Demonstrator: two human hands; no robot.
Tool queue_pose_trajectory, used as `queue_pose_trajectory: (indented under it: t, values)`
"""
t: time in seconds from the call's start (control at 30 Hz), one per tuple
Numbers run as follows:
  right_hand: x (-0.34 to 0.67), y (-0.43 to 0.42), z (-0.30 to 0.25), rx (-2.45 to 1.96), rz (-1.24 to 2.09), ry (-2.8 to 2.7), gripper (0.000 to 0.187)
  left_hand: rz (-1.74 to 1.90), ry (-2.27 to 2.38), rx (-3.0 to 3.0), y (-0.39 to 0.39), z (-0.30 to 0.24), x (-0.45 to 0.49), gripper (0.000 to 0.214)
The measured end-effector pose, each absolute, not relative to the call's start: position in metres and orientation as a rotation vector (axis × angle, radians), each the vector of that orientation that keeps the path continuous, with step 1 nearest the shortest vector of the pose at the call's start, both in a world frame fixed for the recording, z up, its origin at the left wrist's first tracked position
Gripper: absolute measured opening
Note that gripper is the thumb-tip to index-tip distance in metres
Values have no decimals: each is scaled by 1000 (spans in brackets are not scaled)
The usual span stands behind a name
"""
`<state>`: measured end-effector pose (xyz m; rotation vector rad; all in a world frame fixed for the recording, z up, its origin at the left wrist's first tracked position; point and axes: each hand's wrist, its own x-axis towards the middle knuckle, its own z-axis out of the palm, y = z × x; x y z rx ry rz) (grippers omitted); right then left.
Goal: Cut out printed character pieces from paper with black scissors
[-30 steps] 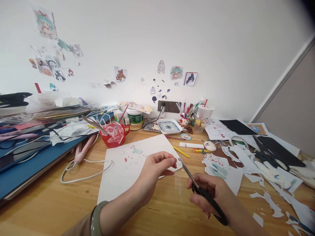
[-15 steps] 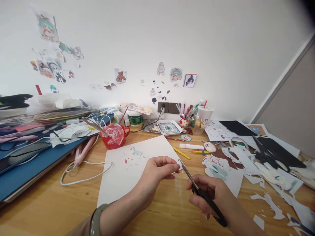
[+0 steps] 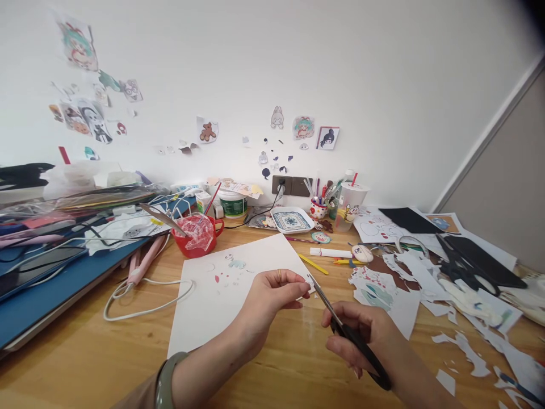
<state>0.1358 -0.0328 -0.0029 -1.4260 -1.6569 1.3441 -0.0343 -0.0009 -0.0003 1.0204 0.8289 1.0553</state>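
The left hand (image 3: 268,304) is positioned over the near right part of a large white sheet (image 3: 204,324), with thumb and forefinger pressed together on a small piece of white paper (image 3: 309,279), most of which is hidden by the fingers. A ring (image 3: 279,274) is noted on one finger and a green bangle (image 3: 165,389) at the wrist. The right hand (image 3: 366,329) is clamped on the black handles of a pair of scissors (image 3: 357,345), the blades pointing up and to the left, their tips at the small piece; whether the blades touch it cannot be determined. Both hands are above a wooden table (image 3: 281,372). The white sheet bears small coloured cutouts (image 3: 236,262), among them a pale green one and a red one. Beyond the sheet lie a yellow stick (image 3: 314,264) and a white marker (image 3: 330,253), with a blue-patterned dish (image 3: 275,217) farther back. A red bowl (image 3: 187,247), containing crumpled clear film, stands at the sheet's far left corner. To the right of the right hand, irregular paper scraps (image 3: 470,355) are scattered; a second pair of black-handled scissors (image 3: 452,266) lies behind them. On the left, a pink tool (image 3: 147,261) with a looped white cord rests beside a blue surface (image 3: 46,312) loaded with assorted articles.
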Motion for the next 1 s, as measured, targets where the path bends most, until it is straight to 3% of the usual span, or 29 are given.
queue_pose_trajectory:
  t: [1.0]
  values:
    - [137,-33,0,-1450,1395,-1660,15,1085,843,988,1,1,-36,12]
